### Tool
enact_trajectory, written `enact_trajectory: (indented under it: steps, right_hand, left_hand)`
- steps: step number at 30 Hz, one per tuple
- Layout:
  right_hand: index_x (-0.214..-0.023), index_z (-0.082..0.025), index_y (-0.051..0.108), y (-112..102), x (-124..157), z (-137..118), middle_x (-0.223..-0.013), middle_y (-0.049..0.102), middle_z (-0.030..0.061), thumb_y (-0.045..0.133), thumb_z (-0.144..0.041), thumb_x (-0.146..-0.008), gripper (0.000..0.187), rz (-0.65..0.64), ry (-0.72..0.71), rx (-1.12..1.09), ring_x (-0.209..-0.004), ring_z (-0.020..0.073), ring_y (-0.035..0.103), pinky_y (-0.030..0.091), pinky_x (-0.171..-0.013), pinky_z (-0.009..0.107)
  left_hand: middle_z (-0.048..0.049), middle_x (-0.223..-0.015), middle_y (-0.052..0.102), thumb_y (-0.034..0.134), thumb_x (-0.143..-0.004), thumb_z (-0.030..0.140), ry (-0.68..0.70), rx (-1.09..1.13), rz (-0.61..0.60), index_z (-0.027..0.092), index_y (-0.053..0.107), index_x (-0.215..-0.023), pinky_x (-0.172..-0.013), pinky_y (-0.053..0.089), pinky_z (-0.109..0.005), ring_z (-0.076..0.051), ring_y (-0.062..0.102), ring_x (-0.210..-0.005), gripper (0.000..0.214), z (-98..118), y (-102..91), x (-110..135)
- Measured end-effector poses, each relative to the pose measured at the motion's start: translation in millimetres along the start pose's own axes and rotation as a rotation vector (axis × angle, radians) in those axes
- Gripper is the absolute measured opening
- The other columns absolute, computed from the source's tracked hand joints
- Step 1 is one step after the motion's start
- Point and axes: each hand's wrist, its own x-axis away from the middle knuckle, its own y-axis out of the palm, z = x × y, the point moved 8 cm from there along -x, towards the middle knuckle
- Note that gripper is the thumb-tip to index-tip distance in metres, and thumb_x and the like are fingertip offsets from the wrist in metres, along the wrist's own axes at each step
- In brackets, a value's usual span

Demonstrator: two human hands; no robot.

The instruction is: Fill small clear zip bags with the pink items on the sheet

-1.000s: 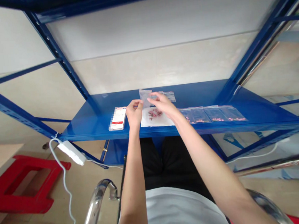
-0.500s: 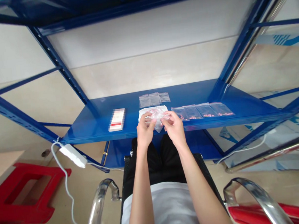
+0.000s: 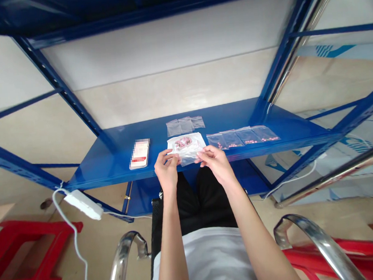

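**Both hands (image 3: pixel 190 168) pinch a clear plastic bag (image 3: pixel 190 157) at the edge of a blue steel shelf (image 3: pixel 104 175)**

The left hand (image 3: pixel 167 170) and right hand (image 3: pixel 214 163) are close together but not touching, with the fingers of each closed on the bag's near part. The bag hangs slightly over the shelf's front edge, and its film overlaps a white paper sheet (image 3: pixel 187 145). A small cluster of pink beads (image 3: pixel 183 142) lies on that sheet, just beyond the fingers; whether the film covers them is hard to tell.

To the right, just beside the sheet, a row of small zip bags (image 3: pixel 242 137) lies flat, with pink beads showing in them. Farther back, several empty-looking clear bags (image 3: pixel 185 124) lie side by side. To the left sits a white-and-red phone-shaped item (image 3: pixel 140 153), its face pixelated.

Below the shelf, the person's black trousers (image 3: pixel 191 196) and white T-shirt (image 3: pixel 203 256) show between chrome chair arms (image 3: pixel 125 258). Near left, a white power strip (image 3: pixel 83 205) hangs on its cable beside the shelf's corner, and a red plastic stool (image 3: pixel 23 259) stands on the tan floor (image 3: pixel 108 251).
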Motion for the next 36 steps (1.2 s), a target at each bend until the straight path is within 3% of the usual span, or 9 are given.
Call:
enact_trajectory:
  steps: [3, 8, 14, 20, 27, 29, 31, 33, 36]
  right_hand:
    - [-0.083, -0.024, 0.062, -1, 0, -3, -0.069, 0.072, 0.0010, 0.094, -0.064, -0.066, 0.054, 0.031, -0.023, 0.006, -0.070, 0.0244, 0.076, 0.056, -0.054, 0.030]
    - [-0.077, -0.023, 0.067, 4, -2, -2, -0.071, 0.073, 0.0032, 0.090, -0.066, -0.071, 0.049, 0.033, -0.069, 0.128, -0.070, 0.0244, 0.075, 0.054, -0.054, 0.030]
    - [-0.078, -0.023, 0.073, 15, -1, 4, -0.076, 0.076, 0.0063, 0.082, -0.064, -0.080, 0.042, -0.035, -0.068, 0.190, -0.075, 0.0254, 0.074, 0.051, -0.056, 0.030]
    - [-0.081, -0.024, 0.074, 25, 1, 13, -0.070, 0.073, 0.0045, 0.077, -0.060, -0.084, 0.037, 0.003, -0.091, 0.313, -0.070, 0.0249, 0.072, 0.044, -0.052, 0.029]
    - [-0.090, -0.020, 0.077, 41, 2, 15, -0.077, 0.077, 0.0078, 0.075, -0.059, -0.085, 0.040, -0.045, -0.130, 0.343, -0.075, 0.0265, 0.076, 0.048, -0.056, 0.029]
    - [-0.093, -0.019, 0.079, 42, 1, 14, -0.079, 0.079, 0.0090, 0.075, -0.059, -0.085, 0.042, -0.063, -0.134, 0.339, -0.076, 0.0272, 0.076, 0.049, -0.057, 0.030]
    - [-0.092, -0.019, 0.080, 42, 1, 13, -0.080, 0.079, 0.0091, 0.075, -0.059, -0.085, 0.041, -0.072, -0.140, 0.342, -0.074, 0.0268, 0.076, 0.052, -0.061, 0.032]
    - [-0.090, -0.019, 0.080, 44, 1, 12, -0.080, 0.079, 0.0083, 0.074, -0.057, -0.086, 0.039, -0.082, -0.150, 0.343, -0.073, 0.0261, 0.075, 0.055, -0.065, 0.034]
    - [-0.088, -0.021, 0.081, 49, 2, 15, -0.079, 0.079, 0.0072, 0.073, -0.055, -0.088, 0.036, -0.102, -0.145, 0.322, -0.075, 0.0265, 0.074, 0.056, -0.069, 0.035]
  left_hand:
    - [-0.0014, -0.088, 0.075, 0.085, -0.080, 0.047, -0.057, -0.019, -0.098, 0.020, 0.068, -0.119, -0.066, 0.064, -0.028, -0.017, 0.077, -0.073, 0.050, -6, 8.1, 0]
    - [0.0011, -0.074, 0.074, 0.086, -0.080, 0.047, -0.109, -0.007, -0.257, 0.019, 0.062, -0.124, -0.058, 0.061, -0.027, -0.017, 0.073, -0.058, 0.057, -16, 13.8, -3]
    - [0.0002, -0.082, 0.076, 0.089, -0.079, 0.044, -0.088, 0.045, -0.184, 0.020, 0.058, -0.126, -0.066, 0.066, -0.029, -0.018, 0.078, -0.067, 0.062, -20, -11.2, 0]
    - [-0.0001, -0.084, 0.075, 0.088, -0.080, 0.048, -0.074, 0.032, -0.128, 0.020, 0.059, -0.129, -0.062, 0.065, -0.027, -0.019, 0.079, -0.067, 0.064, -27, -25.4, 3]
    - [-0.0011, -0.085, 0.074, 0.079, -0.088, 0.050, -0.033, -0.095, -0.062, 0.020, 0.061, -0.130, -0.063, 0.063, -0.028, -0.019, 0.077, -0.065, 0.055, -24, -41.4, -4]
    - [-0.0034, -0.095, 0.076, 0.076, -0.092, 0.044, 0.064, -0.290, 0.007, 0.021, 0.064, -0.132, -0.068, 0.063, -0.029, -0.018, 0.077, -0.070, 0.047, -4, -50.1, -6]
    - [-0.0069, -0.112, 0.076, 0.076, -0.092, 0.035, 0.254, -0.527, 0.038, 0.024, 0.068, -0.134, -0.081, 0.064, -0.033, -0.021, 0.078, -0.086, 0.045, 27, -50.3, -4]
    - [-0.0098, -0.129, 0.074, 0.079, -0.090, 0.029, 0.446, -0.695, -0.084, 0.025, 0.069, -0.135, -0.101, 0.061, -0.041, -0.027, 0.075, -0.114, 0.047, 50, -33.5, 2]
    - [-0.0117, -0.144, 0.070, 0.083, -0.086, 0.027, 0.548, -0.848, -0.321, 0.027, 0.067, -0.141, -0.120, 0.049, -0.053, -0.036, 0.058, -0.145, 0.057, 54, -3.2, 13]
